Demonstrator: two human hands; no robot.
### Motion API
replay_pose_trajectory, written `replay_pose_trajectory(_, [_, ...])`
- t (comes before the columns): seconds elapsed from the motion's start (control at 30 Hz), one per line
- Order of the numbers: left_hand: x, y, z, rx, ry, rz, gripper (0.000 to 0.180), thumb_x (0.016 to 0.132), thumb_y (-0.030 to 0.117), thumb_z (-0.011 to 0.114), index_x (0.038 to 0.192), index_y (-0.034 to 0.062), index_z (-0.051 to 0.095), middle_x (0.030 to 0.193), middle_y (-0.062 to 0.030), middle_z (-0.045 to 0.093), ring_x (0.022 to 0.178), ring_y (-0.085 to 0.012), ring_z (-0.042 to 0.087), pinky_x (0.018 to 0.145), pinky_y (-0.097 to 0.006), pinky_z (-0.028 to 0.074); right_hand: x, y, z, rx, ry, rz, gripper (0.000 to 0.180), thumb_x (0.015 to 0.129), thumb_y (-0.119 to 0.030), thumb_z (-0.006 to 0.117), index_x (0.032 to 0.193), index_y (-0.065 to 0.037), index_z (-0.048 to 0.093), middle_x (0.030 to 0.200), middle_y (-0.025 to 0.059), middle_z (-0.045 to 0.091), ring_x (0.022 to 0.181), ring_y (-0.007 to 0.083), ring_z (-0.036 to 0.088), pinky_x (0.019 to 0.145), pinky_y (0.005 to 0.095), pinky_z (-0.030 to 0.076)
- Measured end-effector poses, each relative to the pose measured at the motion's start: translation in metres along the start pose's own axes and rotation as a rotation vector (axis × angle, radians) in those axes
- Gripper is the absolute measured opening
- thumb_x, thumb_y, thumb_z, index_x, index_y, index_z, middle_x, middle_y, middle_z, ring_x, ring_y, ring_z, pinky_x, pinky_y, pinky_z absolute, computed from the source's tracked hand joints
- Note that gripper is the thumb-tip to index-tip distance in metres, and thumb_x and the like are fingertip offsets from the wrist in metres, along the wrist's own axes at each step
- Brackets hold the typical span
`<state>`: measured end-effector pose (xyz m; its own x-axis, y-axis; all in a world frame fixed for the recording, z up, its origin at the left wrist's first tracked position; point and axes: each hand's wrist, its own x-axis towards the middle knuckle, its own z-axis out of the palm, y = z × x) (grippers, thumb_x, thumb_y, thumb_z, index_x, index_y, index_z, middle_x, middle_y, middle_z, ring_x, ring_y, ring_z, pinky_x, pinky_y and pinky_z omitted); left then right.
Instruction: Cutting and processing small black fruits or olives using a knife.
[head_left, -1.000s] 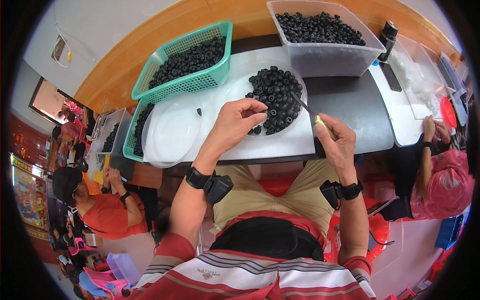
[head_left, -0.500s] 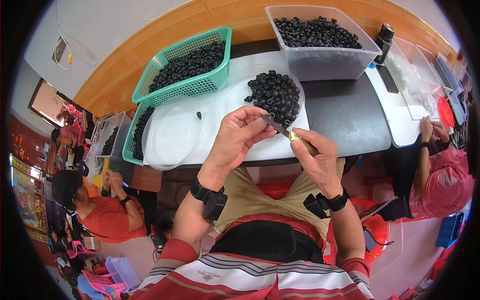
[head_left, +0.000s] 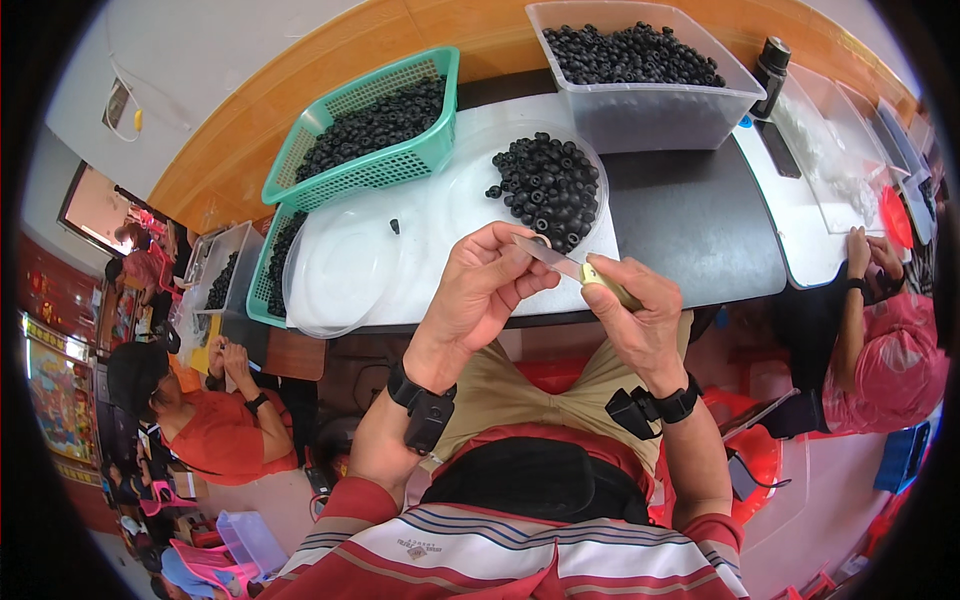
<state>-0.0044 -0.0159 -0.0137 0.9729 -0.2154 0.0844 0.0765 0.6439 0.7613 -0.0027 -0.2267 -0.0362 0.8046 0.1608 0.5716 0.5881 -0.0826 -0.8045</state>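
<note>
My right hand (head_left: 642, 318) is closed around the yellow-green handle of a small knife (head_left: 556, 260), its blade pointing left toward the fingertips of my left hand (head_left: 478, 285). Those fingers are pinched around a small black ring-like part (head_left: 541, 240), mostly hidden by the fingers and blade. The blade's tip lies against or very near this part. Just beyond both hands, a heap of black hollow rubber-like parts (head_left: 550, 190) rests on a round clear plastic lid (head_left: 480, 150). One single black part (head_left: 395, 226) lies apart on the white board.
A green basket (head_left: 440, 145) and a clear bin (head_left: 650, 125), both filled with black parts, stand at the back. Another clear lid (head_left: 335, 325) lies left. A black bottle (head_left: 772, 75) and a phone (head_left: 777, 150) are right. Co-workers sit at left (head_left: 225, 430) and right (head_left: 890, 350).
The knife blade has tilted, so its flat now shows bright where it looked dark. Both hands stay close together in nearly the same place; the view has shifted slightly.
</note>
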Motion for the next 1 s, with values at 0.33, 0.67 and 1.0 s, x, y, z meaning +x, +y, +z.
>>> replay_pose_trajectory(0.33, [-0.004,0.002,0.009,-0.086,-0.097,0.038,0.011,0.095,0.007,0.066,0.104,0.0016,0.065,0.099,-0.0123,0.068,0.09,-0.0174,0.068,0.089,-0.041,0.063,0.001,-0.001,-0.009,0.107,0.108,0.192,0.027,0.092,-0.016,0.074,0.112,0.002,0.07,0.086,0.0034,0.069,0.073,0.0065,0.057,0.064,0.0235,0.046])
replay_pose_trajectory(0.67, [-0.007,-0.003,0.012,-0.045,0.01,0.011,0.017,0.096,0.008,0.065,0.112,0.0014,0.063,0.098,-0.0104,0.069,0.091,-0.0177,0.07,0.091,-0.039,0.062,-0.001,-0.009,-0.009,-0.015,-0.05,-0.037,0.028,0.087,-0.014,0.077,0.11,0.0,0.071,0.078,0.0094,0.068,0.064,0.0152,0.061,0.059,0.0272,0.046])
replay_pose_trajectory(1.0, [-0.014,-0.003,0.011,-0.055,-0.052,-0.002,0.017,0.092,0.009,0.07,0.106,0.0018,0.064,0.106,-0.0153,0.067,0.09,-0.0173,0.066,0.088,-0.038,0.063,-0.001,0.004,-0.01,0.025,0.024,0.08,0.026,0.089,-0.013,0.075,0.11,0.002,0.071,0.083,0.0092,0.07,0.07,0.013,0.062,0.062,0.0262,0.047])
